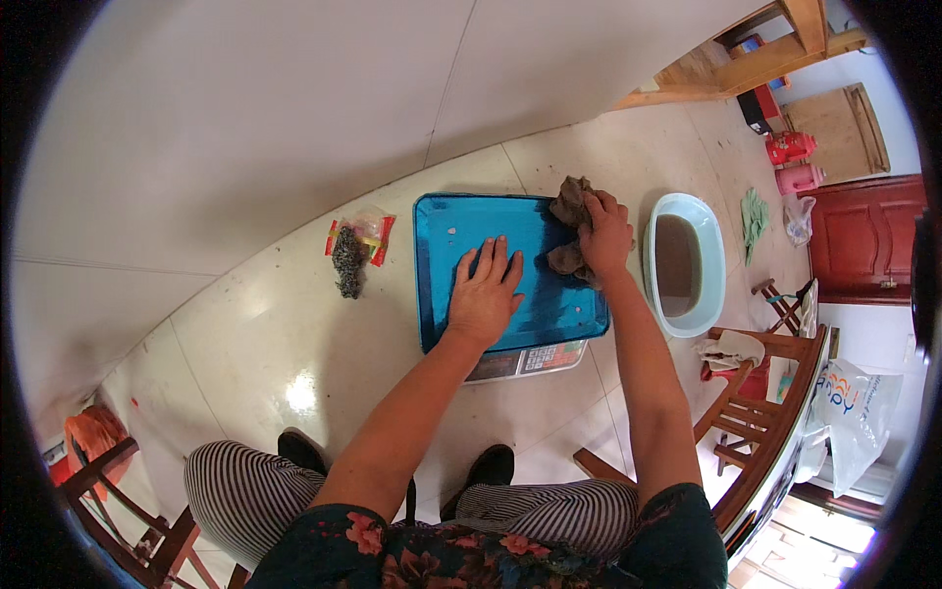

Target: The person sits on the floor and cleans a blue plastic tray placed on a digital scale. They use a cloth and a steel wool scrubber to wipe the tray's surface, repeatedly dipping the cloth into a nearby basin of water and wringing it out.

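Note:
In front of me a blue tray (486, 213) rests on top of a digital weighing scale (548, 358), whose keypad shows along the near edge. My left hand (487, 291) lies flat on the tray, fingers spread, holding nothing. At the tray's right side my right hand (607, 232) grips a bunched, wet-looking brown cloth (572, 202). Part of that cloth hangs below the fingers onto the tray, where the blue surface looks darker and wet. A few small pale spots show on the tray.
A pale blue basin (710, 294) of murky water stands right of the tray. To the left, a dark scouring pad (348, 263) lies by a torn plastic wrapper (374, 224). A wooden chair (765, 412) is at the right, a green cloth (753, 221) on the floor beyond.

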A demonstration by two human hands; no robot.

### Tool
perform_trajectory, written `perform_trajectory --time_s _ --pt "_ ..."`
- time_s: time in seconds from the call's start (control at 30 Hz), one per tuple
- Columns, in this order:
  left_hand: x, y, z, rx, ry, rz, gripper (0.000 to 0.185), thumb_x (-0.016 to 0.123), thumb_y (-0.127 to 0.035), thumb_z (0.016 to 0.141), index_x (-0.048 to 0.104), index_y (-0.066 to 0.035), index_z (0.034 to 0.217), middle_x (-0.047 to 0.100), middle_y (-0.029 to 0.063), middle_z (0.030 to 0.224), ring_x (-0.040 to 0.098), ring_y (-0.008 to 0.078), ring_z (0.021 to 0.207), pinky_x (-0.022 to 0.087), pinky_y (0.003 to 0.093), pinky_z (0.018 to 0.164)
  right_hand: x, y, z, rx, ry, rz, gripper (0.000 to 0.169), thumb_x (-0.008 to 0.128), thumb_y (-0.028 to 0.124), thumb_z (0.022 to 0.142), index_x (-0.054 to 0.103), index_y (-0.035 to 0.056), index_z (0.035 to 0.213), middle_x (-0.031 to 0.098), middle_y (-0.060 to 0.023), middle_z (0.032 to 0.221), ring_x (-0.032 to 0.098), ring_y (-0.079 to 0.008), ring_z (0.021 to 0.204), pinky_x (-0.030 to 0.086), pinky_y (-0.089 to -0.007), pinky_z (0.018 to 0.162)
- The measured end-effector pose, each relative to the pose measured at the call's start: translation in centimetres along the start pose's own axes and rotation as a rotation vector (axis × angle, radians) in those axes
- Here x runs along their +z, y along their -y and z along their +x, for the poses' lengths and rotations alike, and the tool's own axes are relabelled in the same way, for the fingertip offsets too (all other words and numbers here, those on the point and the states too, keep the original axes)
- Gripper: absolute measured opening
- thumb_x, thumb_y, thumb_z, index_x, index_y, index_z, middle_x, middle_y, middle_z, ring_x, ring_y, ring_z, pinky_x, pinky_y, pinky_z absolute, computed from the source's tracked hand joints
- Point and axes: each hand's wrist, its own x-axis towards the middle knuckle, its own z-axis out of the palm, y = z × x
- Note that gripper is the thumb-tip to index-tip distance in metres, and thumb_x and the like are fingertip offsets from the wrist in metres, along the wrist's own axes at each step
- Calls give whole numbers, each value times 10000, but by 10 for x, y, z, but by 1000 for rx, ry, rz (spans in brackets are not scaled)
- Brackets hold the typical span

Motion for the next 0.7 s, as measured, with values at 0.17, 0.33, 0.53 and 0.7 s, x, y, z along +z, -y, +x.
perform_trajectory --time_s 0.17,0.33,0.53,0.7 --pt "1 -2 -2 -26 -21 -40 646 677 -357 842 459 -123 1403 354 162 1486 332 306 1378 241 483 1122 -4 -30 -22 -34 123 -4 476 653 64 734 593 151 1198 520 -47 1296 501 -321 1151 484 -482 866" --pt "0 0 -2 -43 -43 -57 645 694 -349 830 466 -129 1392 360 155 1479 332 299 1377 246 473 1122 -24 -31 -71 -42 245 -85 463 644 64 725 597 120 1182 530 -87 1257 510 -355 1114 495 -479 829" --pt "1 -1 -1 -55 -45 -85 634 701 -334 830 475 -135 1387 362 151 1476 332 297 1374 248 465 1123 -59 -11 -124 38 498 -5 428 640 49 698 640 102 1122 550 -109 1192 533 -359 1083 497 -473 853" --pt "4 5 -2 -41 -69 -86 544 641 -168 863 492 -141 1385 352 153 1484 334 303 1373 256 456 1120 -79 5 -105 -34 534 278 445 640 34 687 643 105 1126 554 -105 1201 542 -356 1086 485 -445 914"
